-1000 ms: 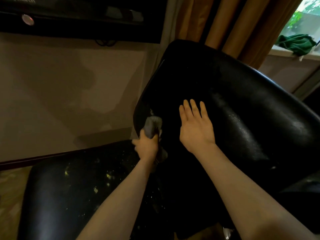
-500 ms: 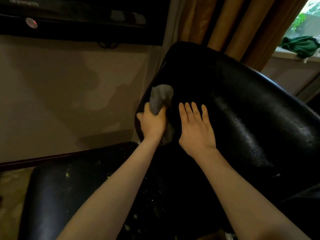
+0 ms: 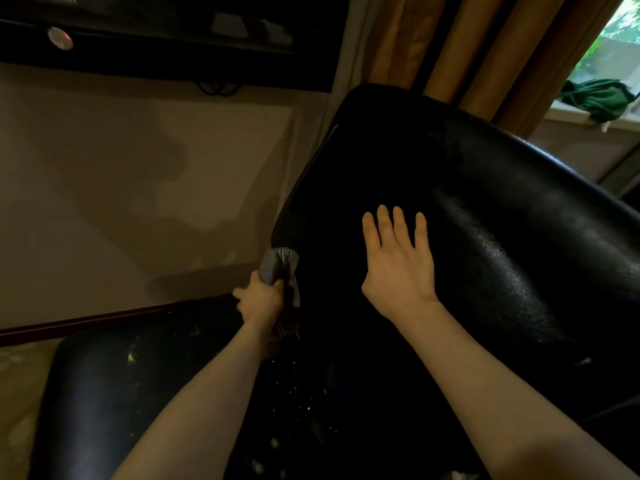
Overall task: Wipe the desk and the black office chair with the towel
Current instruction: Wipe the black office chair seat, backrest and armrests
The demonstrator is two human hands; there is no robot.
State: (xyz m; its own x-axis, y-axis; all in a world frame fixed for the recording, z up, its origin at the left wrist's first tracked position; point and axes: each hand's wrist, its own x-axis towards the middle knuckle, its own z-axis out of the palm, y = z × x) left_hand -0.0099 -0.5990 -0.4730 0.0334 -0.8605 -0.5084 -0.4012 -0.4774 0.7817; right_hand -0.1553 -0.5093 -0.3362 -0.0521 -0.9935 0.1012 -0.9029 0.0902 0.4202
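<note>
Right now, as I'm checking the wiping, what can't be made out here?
Head view.
Fingers of the left hand: behind the towel, blurred.
Base of the chair: hidden under the seat.
The specks there: too small to identify.
Logo of the TV: cut by the top edge.

I am looking down at the office chair (image 3: pixel 519 271): its backrest (image 3: pixel 398 150) is filling the centre and right, and its seat (image 3: pixel 104 393) is lying near, to the left. The right hand (image 3: pixel 398 261) is resting flat on the middle of the backrest. Left of it, the left hand (image 3: pixel 261 301) is holding the towel (image 3: pixel 277 266) against the backrest's left edge, just above the seat. A wall (image 3: pixel 121 202) is standing behind on the left, a curtain (image 3: pixel 467 46) is hanging far behind the backrest, and a bundled cloth (image 3: pixel 595 97) is lying on the windowsill (image 3: pixel 568 114) at the far right.
</note>
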